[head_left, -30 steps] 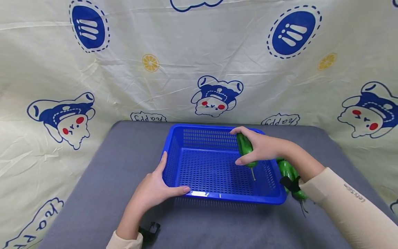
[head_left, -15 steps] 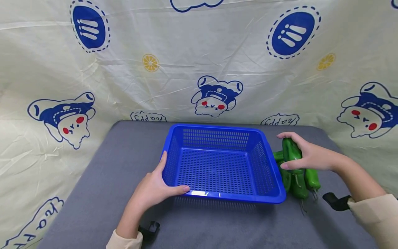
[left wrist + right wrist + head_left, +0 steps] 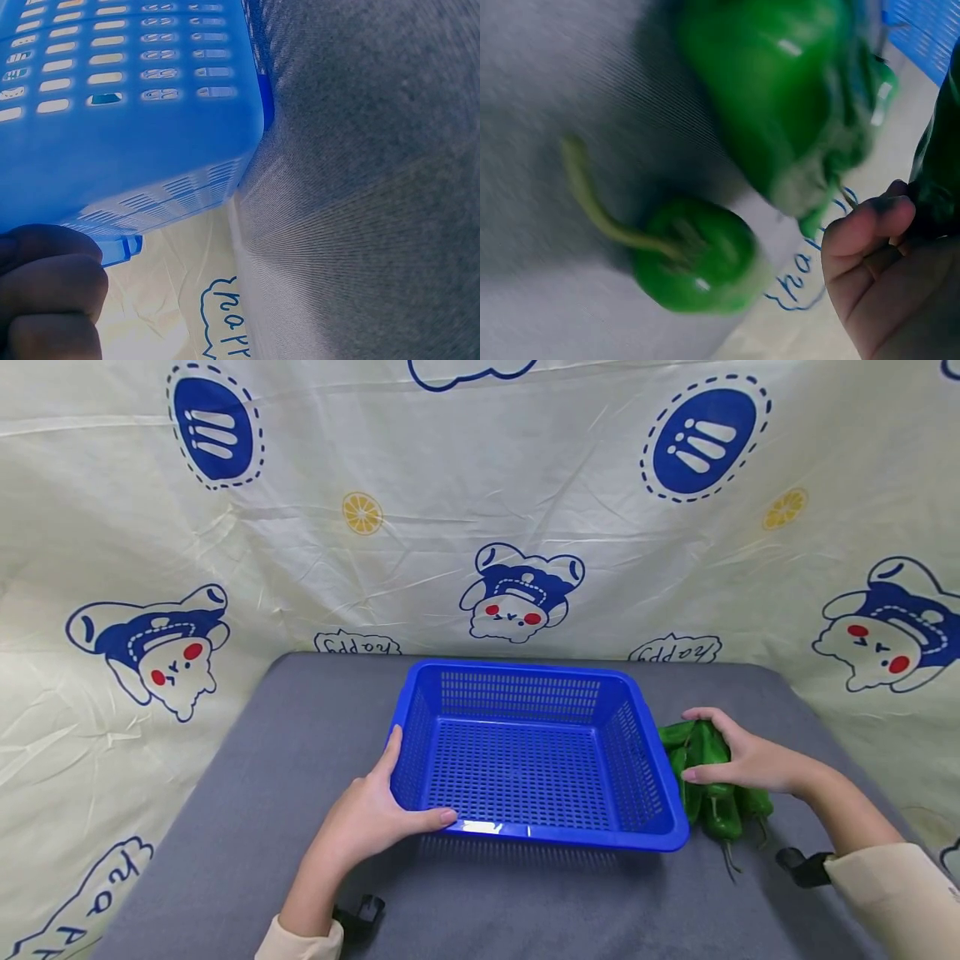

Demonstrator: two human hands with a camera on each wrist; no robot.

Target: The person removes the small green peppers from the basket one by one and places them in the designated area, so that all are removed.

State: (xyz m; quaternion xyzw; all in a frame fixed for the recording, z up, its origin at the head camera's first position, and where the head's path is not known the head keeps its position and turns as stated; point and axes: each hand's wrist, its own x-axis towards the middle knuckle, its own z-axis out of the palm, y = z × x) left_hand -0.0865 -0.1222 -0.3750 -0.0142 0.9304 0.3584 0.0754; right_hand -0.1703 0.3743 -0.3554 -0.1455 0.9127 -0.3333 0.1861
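Note:
A blue plastic basket (image 3: 570, 836) with slotted walls stands mid-table, and nothing lies in it. My left hand (image 3: 366, 817) grips its near left corner, thumb along the front rim; in the left wrist view curled fingers (image 3: 56, 289) show by the basket wall. Right of the basket, my right hand (image 3: 761, 763) holds a green pepper (image 3: 707, 747) between thumb and fingers, low over a pile of several others. The right wrist view shows this dark pepper (image 3: 936, 161) at its edge, with a long-stemmed pepper (image 3: 712, 259) and a larger one (image 3: 780, 90) on the cloth.
Grey cloth (image 3: 315, 710) covers the table. A pale printed curtain (image 3: 420, 577) hangs right behind its back edge. The peppers lie close against the basket's right wall. Black straps (image 3: 804, 867) sit at both wrists.
My right hand has carried the pepper from over the basket rightward, then down onto the pile of peppers. My left hand and the basket have stayed put.

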